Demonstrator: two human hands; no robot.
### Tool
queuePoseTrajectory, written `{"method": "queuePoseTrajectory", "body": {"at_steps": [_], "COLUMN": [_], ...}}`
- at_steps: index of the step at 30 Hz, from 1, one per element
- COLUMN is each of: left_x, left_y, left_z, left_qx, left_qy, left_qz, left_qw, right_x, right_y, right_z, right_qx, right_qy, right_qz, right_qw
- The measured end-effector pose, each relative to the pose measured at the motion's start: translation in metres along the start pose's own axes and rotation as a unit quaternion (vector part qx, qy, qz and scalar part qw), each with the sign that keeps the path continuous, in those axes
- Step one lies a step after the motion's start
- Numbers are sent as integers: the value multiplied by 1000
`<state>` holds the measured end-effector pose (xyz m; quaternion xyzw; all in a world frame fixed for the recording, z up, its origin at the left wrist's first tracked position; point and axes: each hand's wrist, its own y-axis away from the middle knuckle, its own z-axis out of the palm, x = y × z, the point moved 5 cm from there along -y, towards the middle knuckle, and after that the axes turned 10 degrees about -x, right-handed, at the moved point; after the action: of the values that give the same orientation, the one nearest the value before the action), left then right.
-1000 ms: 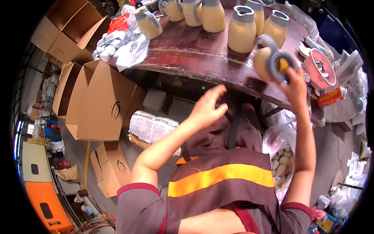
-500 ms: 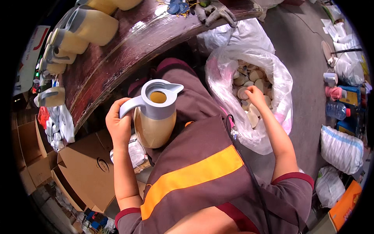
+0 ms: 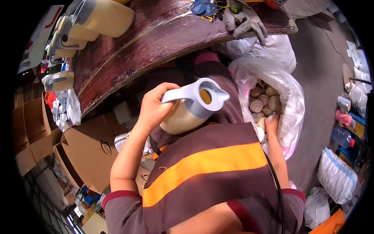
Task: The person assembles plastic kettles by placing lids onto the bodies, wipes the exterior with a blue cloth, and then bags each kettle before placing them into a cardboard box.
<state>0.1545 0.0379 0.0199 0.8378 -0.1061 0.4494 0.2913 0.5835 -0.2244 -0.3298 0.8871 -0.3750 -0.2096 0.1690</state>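
My left hand (image 3: 157,103) is wrapped round the grey handle of a cream-coloured jug (image 3: 183,119). The jug has a grey collar and spout, is tilted to the right over my lap, and its round mouth is uncovered, showing a yellowish inside. Down in a clear plastic bag (image 3: 294,117) on the right, my right hand (image 3: 272,124) has its fingers closed among pale round discs (image 3: 263,99). A disc seems pinched at the fingertips, though other discs partly hide them.
A worn dark-red table (image 3: 156,39) curves across the front, carrying several similar jugs (image 3: 111,17) at left and grey gloves (image 3: 247,23) at its right end. Cardboard boxes (image 3: 87,152) stand at left. A white sack (image 3: 337,175) and a water bottle (image 3: 342,135) lie at right.
The jug and my left hand have shifted right, and the jug leans further right. My right hand has moved lower and nearer me within the bag. The view has shifted too.
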Motion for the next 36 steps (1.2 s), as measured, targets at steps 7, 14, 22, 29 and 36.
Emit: {"method": "queuePoseTrajectory", "body": {"at_steps": [7,14,22,29,36], "left_x": [-2,-3,-59,-26,-69], "left_y": [-17,5,2,52,47], "left_z": [9,18,-17,21,-49], "left_qx": [-16,-32,-22,14,-61], "left_qy": [6,-60,13,-135,12], "left_qz": [38,23,45,58,161], "left_qw": [999,997,999,989,985], "right_x": [-108,-377,-413,-428,-453], "right_y": [39,141,219,134,196], "right_z": [-82,-190,-184,-142,-170], "right_qx": [-71,-121,-103,-214,-92], "right_qy": [-221,-187,-138,-234,51], "right_qz": [-128,-582,-807,-440,-789], "right_qw": [964,782,565,840,605]}}
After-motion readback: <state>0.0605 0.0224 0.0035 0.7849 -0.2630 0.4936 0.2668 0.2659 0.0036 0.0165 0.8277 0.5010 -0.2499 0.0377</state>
